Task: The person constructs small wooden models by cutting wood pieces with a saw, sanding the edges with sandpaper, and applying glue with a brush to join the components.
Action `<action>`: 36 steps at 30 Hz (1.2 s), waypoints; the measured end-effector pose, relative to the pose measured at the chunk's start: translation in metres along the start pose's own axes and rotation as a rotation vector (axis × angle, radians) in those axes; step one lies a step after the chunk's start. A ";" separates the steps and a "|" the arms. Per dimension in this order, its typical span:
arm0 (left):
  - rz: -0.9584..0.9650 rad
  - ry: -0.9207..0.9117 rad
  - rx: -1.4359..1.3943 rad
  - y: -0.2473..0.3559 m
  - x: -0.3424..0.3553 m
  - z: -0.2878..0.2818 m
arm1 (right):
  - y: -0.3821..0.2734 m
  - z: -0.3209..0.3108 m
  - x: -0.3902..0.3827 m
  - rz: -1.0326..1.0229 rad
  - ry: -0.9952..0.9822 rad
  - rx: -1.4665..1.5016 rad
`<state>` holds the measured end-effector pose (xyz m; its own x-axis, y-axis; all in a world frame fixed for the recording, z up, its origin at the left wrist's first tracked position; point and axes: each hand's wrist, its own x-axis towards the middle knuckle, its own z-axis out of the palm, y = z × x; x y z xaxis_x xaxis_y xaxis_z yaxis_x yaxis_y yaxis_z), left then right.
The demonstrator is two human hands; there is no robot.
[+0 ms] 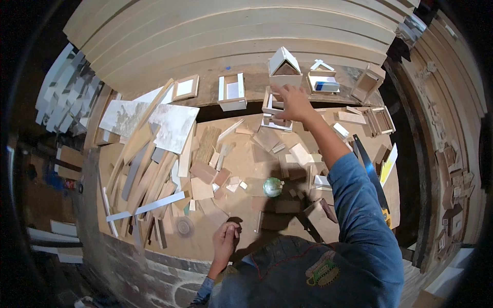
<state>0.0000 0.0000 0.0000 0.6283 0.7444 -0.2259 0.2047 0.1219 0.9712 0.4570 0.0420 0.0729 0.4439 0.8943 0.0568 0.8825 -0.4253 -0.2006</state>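
Note:
My right arm stretches across the workbench, and my right hand [294,104] is over the right side of a small open wooden box frame [268,107] with white edges. Its fingers are spread and partly cover that frame; whether they touch it I cannot tell. Directly behind stands a little wooden house [285,65] with a white pitched roof. My left hand [226,238] is low over the near part of the bench, fingers curled closed, and no object shows in it. A green and white round object [272,187] sits mid-bench among wood offcuts [204,172].
Long wood strips [154,179] and a pale stained board [149,123] pile up at left. A handsaw [371,174] lies at right beside my sleeve. Other small wooden boxes [232,92] line the back, before stacked planks [231,31]. A dark gap crosses behind the bench board.

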 end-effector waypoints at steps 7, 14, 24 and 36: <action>0.058 -0.018 0.116 0.015 0.008 0.004 | -0.022 0.010 -0.061 0.003 -0.204 1.884; 0.121 -0.135 -0.027 0.050 0.012 0.018 | -0.087 0.005 -0.180 -0.109 -0.514 2.276; 0.021 -0.505 -0.465 0.040 -0.003 0.018 | -0.181 0.009 -0.296 0.059 -0.207 1.411; -0.460 -0.534 -0.811 -0.025 -0.027 -0.004 | -0.146 0.050 -0.398 0.267 0.203 0.757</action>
<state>-0.0249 -0.0210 -0.0180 0.9047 0.1568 -0.3962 0.0696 0.8629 0.5005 0.1438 -0.2454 0.0303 0.7069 0.7034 0.0747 0.4327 -0.3464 -0.8323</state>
